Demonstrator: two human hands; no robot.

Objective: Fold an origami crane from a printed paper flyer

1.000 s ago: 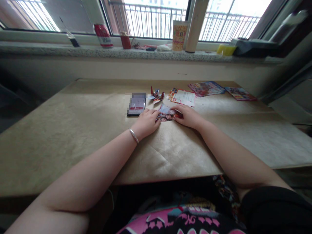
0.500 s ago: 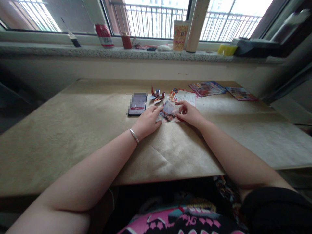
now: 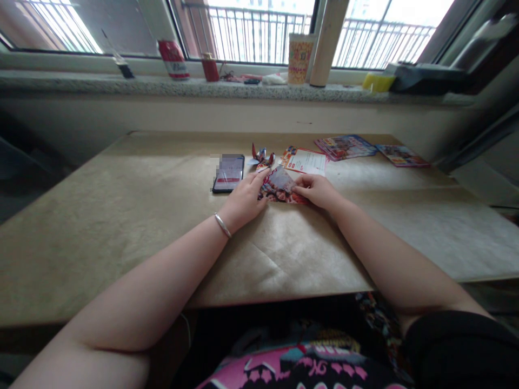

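At centre frame, your left hand (image 3: 243, 201) and right hand (image 3: 319, 190) each pinch an edge of the colourful paper (image 3: 281, 187), fingers curled, on the surface (image 3: 121, 216). It looks only partly folded, with more creases left. Just above it sits a finished paper crane (image 3: 261, 157).

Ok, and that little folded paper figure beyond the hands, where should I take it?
Probably pinch the folded paper figure by its raised red tip, from above. Its wings lie low and thin on the brown paper, and the phone sits close on its left, so a side grip looks cramped.
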